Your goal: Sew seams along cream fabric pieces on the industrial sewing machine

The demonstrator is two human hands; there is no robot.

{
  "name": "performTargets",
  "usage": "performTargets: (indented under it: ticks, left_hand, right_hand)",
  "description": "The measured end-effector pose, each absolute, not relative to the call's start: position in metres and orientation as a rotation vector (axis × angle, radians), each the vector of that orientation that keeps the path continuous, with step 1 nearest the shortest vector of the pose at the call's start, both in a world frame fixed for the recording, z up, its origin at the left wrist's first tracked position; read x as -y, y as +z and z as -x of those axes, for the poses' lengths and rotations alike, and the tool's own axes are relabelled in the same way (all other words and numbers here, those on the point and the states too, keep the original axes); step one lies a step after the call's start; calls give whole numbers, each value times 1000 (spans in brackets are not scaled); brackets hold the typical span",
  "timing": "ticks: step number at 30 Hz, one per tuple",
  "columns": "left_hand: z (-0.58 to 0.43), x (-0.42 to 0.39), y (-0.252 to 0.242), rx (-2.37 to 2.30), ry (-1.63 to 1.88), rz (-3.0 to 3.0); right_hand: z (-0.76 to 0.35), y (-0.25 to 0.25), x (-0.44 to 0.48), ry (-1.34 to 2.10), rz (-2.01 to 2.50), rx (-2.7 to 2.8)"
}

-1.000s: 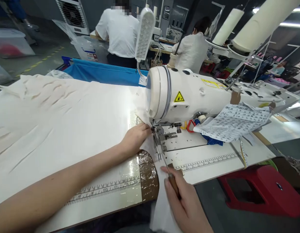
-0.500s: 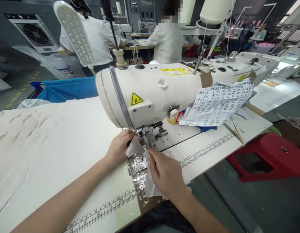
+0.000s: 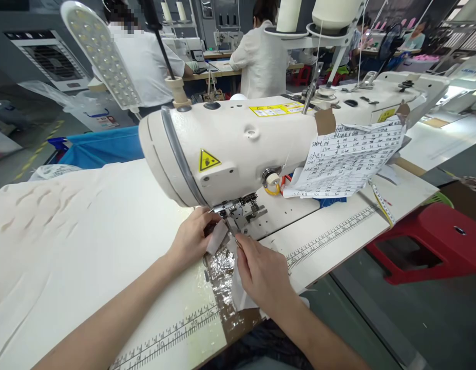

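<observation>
Beneath the head of a white sewing machine (image 3: 238,149), my left hand (image 3: 191,239) is closed on a small piece of white fabric (image 3: 217,237), close beside the presser foot (image 3: 230,208). My right hand (image 3: 264,272) lies just in front of the needle area, fingers pinched round a slim metal tool (image 3: 238,241) that looks like tweezers, its tip pointing toward the presser foot. Below that hand more white fabric (image 3: 241,290) hangs down over the shiny taped strip (image 3: 222,272) of the table. My left fingertips and the fabric's far end are partly hidden.
Pale fabric (image 3: 41,231) spreads over the table's left side. Printed rulers (image 3: 334,231) run along the front edge. Handwritten sheets (image 3: 345,159) hang from the machine, and a red stool (image 3: 426,241) stands at right. A lamp (image 3: 102,56) leans above; co-workers sit behind.
The fabric by my left hand has turned and now shows as a narrower strip. Both hands stay near the presser foot, with only slight movement. The whole view has shifted a little.
</observation>
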State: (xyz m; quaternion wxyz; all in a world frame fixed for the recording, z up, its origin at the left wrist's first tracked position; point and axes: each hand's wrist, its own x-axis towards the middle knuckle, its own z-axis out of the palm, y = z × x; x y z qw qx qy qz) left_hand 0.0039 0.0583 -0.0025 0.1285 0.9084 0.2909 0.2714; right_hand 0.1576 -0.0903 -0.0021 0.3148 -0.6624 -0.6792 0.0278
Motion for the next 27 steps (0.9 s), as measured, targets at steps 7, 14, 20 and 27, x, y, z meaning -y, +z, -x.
performTargets:
  ticks: [7, 14, 20, 27]
  left_hand:
    - [-4, -59, 1, -845, 816, -2521]
    - [-2, -58, -3, -774, 901, -2666]
    - [0, -54, 1, -596, 832, -2842]
    - [3, -35, 12, -613, 567, -3016]
  right_hand:
    - [-158, -4, 92, 87, 1732, 1778]
    - [-156, -4, 88, 57, 1801, 1803]
    - [-155, -3, 102, -26, 1791, 1803]
    - [-178, -3, 191, 464, 1599, 1718]
